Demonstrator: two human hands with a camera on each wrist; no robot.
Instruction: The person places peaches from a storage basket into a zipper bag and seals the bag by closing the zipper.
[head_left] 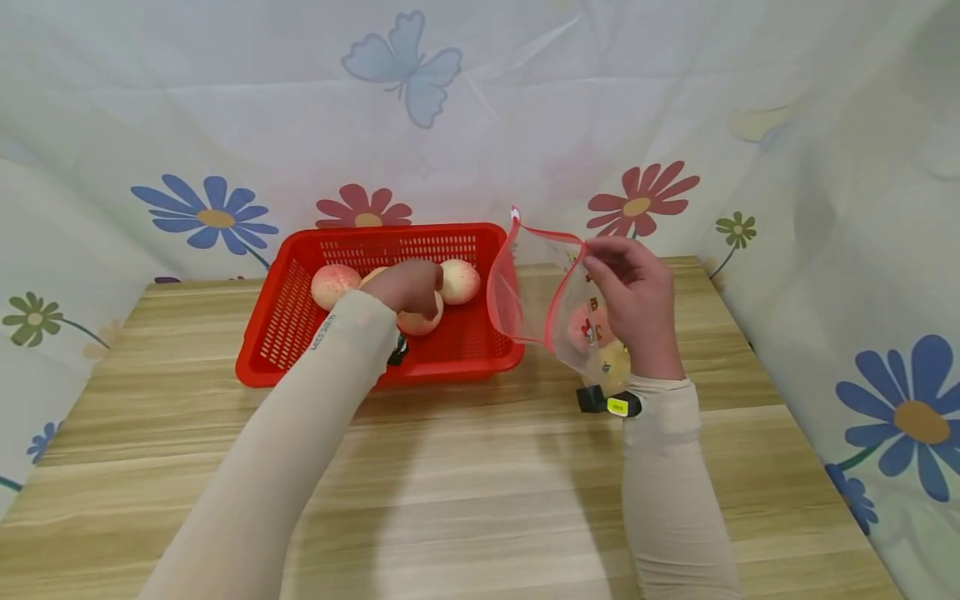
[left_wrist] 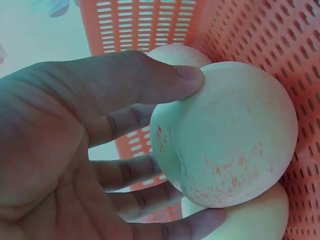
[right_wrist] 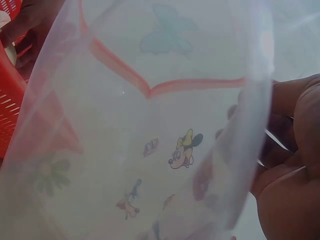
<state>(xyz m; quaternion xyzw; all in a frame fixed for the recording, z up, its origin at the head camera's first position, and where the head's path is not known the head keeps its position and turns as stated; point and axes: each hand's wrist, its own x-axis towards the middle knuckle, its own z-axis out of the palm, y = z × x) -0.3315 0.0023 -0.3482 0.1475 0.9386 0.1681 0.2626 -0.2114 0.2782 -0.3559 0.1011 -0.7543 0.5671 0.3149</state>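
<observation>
In the head view my left hand (head_left: 407,286) reaches into a red plastic basket (head_left: 450,371). It grips a peach (left_wrist: 230,135), with the thumb on top and the fingers curled round the side in the left wrist view. Other peaches (head_left: 335,286) lie around it, one (head_left: 459,282) to its right. My right hand (head_left: 637,292) pinches the rim of a clear zip bag (head_left: 536,292) with red edging, and the bag's mouth gapes toward the basket. Cartoon figures (right_wrist: 182,150) are printed on the bag. Pinkish and yellowish round shapes show through its lower part.
The basket stands on a wood-grain table (head_left: 465,492), near its back edge. Behind and beside the table hangs a white cloth (head_left: 262,125) with flowers and a butterfly. A black device with a yellow label (head_left: 618,407) sits at my right wrist.
</observation>
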